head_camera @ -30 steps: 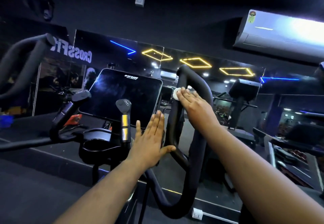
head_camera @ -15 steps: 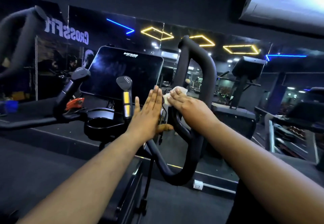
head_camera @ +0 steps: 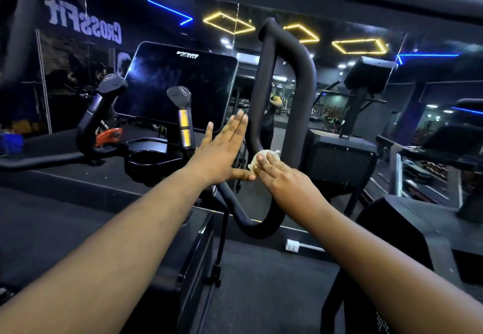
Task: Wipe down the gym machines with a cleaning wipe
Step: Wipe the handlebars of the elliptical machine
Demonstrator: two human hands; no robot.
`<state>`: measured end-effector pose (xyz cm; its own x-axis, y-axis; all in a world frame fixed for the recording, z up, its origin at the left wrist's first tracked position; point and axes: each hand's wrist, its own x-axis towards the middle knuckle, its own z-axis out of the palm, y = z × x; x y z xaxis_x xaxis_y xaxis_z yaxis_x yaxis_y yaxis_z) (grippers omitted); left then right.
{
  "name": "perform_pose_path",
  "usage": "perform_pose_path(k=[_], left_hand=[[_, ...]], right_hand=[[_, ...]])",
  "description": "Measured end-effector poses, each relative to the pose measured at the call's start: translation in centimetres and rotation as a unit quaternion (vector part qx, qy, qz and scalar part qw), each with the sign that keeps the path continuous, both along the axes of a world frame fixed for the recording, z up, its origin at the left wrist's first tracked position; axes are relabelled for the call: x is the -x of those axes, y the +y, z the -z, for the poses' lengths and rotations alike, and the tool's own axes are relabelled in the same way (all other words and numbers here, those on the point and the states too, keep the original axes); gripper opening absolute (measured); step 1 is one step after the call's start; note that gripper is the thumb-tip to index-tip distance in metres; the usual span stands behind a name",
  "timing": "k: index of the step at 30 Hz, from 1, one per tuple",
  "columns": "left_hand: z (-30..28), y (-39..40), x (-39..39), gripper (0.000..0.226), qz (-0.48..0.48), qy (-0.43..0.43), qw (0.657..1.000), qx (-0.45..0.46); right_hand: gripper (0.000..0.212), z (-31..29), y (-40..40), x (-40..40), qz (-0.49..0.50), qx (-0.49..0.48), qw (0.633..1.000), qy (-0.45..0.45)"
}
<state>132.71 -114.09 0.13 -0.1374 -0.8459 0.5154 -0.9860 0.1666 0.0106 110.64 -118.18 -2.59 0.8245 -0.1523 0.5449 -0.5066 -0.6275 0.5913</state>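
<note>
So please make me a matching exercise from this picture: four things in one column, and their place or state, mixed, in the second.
Things:
1. wipe
2. left hand
3. screen
4. loop handle

Descriptions:
a. dark, switched off
b. flat, fingers straight
c. under the right hand
d. padded black tube

Pairs: 1-c, 2-b, 3-a, 4-d
</note>
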Motion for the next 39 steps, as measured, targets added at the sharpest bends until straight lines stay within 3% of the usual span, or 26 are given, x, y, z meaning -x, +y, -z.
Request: perform_pose_path(k=[3,8,11,14,17,20,23,29,33,39], left_hand=[[0.1,0.2,0.4,0.133,-0.007,-0.016,1.000,-0.016],[0.1,0.1,2.2,0.130,-0.017,-0.023,0.999,-0.015],[0.5,0.0,3.2,0.128,-0.019,0.000,1.000,-0.013],[1.0,0.1,3.2,0.123,-0.025,-0.006,1.000,-0.006],[1.0,0.3,3.2,0.120,-0.030,-0.013,0.999,-0.009],[1.0,0.1,3.6,0.117,-0.041,-0.013,0.999,-0.002],[1.5,-0.2,4.3,0.110,-0.050,0.000,0.999,0.013],[2.1,-0.3,4.9,0.102,-0.038,0.018,0.999,0.013],[1.9,-0.4,5.4,0.096,-0.037,0.047,0.998,0.008],[2.4,-0.1,5.1,0.085,-0.048,0.054,0.997,0.028]], right_hand=[[0.038,-0.5,1.2,2.4,-0.033,0.039,0.999,0.017],[0.045,-3.8,-2.0,4.4,-0.004,0.040,0.997,-0.059],[0.050,-1.3,-2.2,4.3,0.018,0.033,0.997,-0.066],[0.048,2.8,-1.1,4.9,-0.025,0.006,0.999,-0.042],[0.047,2.9,-1.4,5.9,-0.046,0.015,0.999,-0.007],[0.052,-0.3,-3.1,5.5,-0.034,-0.039,0.993,-0.106],[0.059,-0.4,-3.3,4.9,-0.042,-0.111,0.975,-0.186],[0.056,8.4,0.5,4.4,-0.084,-0.272,0.909,-0.304],[0.064,6.8,0.3,2.1,-0.120,-0.363,0.861,-0.337],[0.061,9.8,1.4,1.9,-0.135,-0.361,0.828,-0.407]])
